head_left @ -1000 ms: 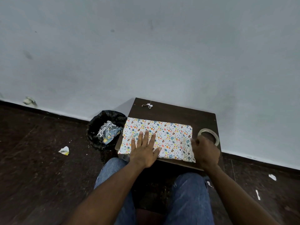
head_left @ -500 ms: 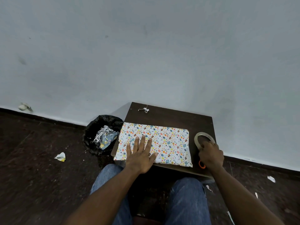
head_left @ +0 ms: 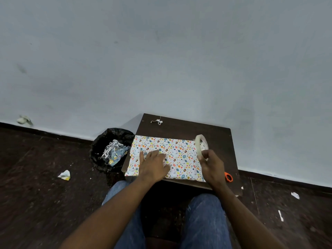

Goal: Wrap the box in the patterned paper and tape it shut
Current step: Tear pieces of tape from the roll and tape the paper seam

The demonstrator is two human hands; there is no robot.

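Nearest, the person's jeans [head_left: 204,220] fill the bottom of the view, cut off by its lower edge. Just beyond, the left hand [head_left: 154,167] lies flat, fingers straight, on the paper [head_left: 177,155], which covers the box completely, so the box itself is hidden. The right hand [head_left: 212,167] grips the tape [head_left: 200,143], held upright over the paper's right end. Scissors [head_left: 228,177] are mostly hidden behind that hand. The paper's near-left corner overhangs the table [head_left: 219,139]. Bare tabletop lies behind and to the right. A bin [head_left: 100,150] stands left.
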